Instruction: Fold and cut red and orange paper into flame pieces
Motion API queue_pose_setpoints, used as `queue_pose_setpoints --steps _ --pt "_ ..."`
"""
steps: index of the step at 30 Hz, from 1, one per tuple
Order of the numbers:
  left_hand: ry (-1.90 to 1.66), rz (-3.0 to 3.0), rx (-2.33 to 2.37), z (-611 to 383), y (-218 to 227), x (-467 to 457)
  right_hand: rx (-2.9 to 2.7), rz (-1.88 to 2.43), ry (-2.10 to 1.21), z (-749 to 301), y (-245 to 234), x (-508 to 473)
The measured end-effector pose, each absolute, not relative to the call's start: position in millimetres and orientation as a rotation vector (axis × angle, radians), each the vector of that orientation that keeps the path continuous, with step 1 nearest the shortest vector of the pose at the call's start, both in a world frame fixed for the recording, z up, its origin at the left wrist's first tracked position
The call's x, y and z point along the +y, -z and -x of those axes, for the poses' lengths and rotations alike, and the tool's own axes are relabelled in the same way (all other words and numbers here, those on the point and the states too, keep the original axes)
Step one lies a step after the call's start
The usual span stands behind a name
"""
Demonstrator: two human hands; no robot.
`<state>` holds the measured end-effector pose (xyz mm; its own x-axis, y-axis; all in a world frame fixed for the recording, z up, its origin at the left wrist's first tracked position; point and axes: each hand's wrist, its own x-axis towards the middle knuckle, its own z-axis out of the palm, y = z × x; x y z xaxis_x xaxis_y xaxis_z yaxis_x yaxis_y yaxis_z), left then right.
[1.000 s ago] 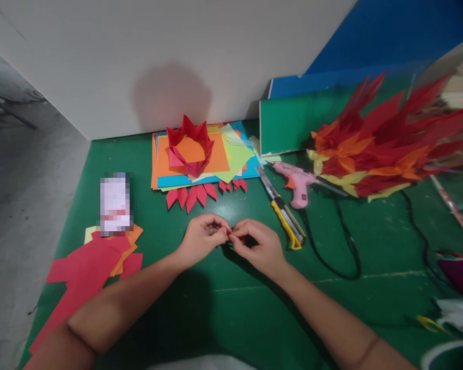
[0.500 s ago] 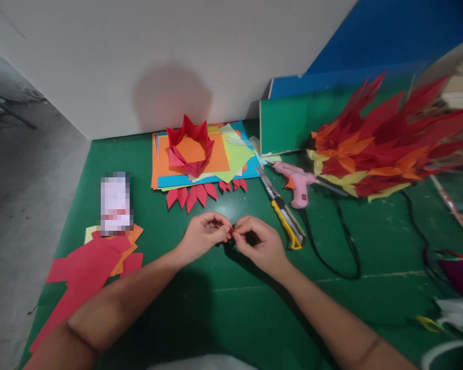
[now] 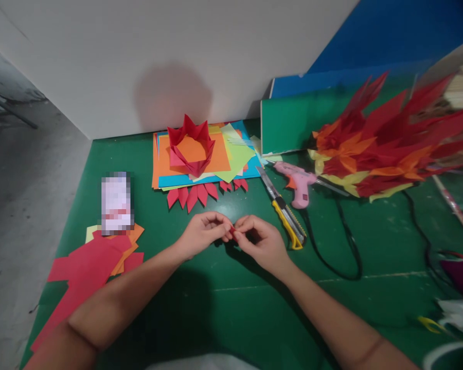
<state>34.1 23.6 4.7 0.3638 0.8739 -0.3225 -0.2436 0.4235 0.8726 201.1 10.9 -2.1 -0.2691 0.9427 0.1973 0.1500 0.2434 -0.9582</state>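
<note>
Between my fingertips is a small red paper piece (image 3: 233, 233), mostly hidden by the fingers. My left hand (image 3: 208, 232) pinches it from the left, and my right hand (image 3: 261, 242) pinches it from the right, both just above the green table (image 3: 231, 313). Beyond my hands lie several red paper petals (image 3: 193, 197), partly under a stack of coloured paper (image 3: 216, 180). A folded red paper ring with pointed tips (image 3: 192, 167) rests on that stack. To the right of my right hand is a yellow utility knife (image 3: 287, 221) with its blade out.
A pink glue gun (image 3: 299, 182) with a black cord lies behind the knife. Red and orange paper flowers (image 3: 374, 149) fill the back right. At left are a pixelated phone-like object (image 3: 116, 203) and red paper cut-outs (image 3: 90, 262). A white wall (image 3: 100, 61) stands behind.
Both hands stay in nearly the same place, still pinching the red paper piece, with only slight finger movement. The whole view has shifted very slightly.
</note>
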Motion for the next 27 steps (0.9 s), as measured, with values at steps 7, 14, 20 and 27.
queue_pose_setpoints --steps 7,14,20,27 --pt "-0.844 -0.846 0.929 -36.1 -4.2 21.4 -1.594 1.055 -1.181 -201.5 1.0 11.4" --pt "-0.793 -0.902 0.979 -36.5 -3.8 20.5 -1.556 1.015 -1.339 -203.5 -6.0 13.9" --pt "-0.777 -0.890 0.991 -36.8 -3.0 20.0 -1.554 1.053 -1.401 -205.0 -5.6 15.5" --pt "-0.764 -0.888 0.981 -35.8 -2.9 20.2 -1.594 1.033 -1.340 -203.3 -2.8 15.9"
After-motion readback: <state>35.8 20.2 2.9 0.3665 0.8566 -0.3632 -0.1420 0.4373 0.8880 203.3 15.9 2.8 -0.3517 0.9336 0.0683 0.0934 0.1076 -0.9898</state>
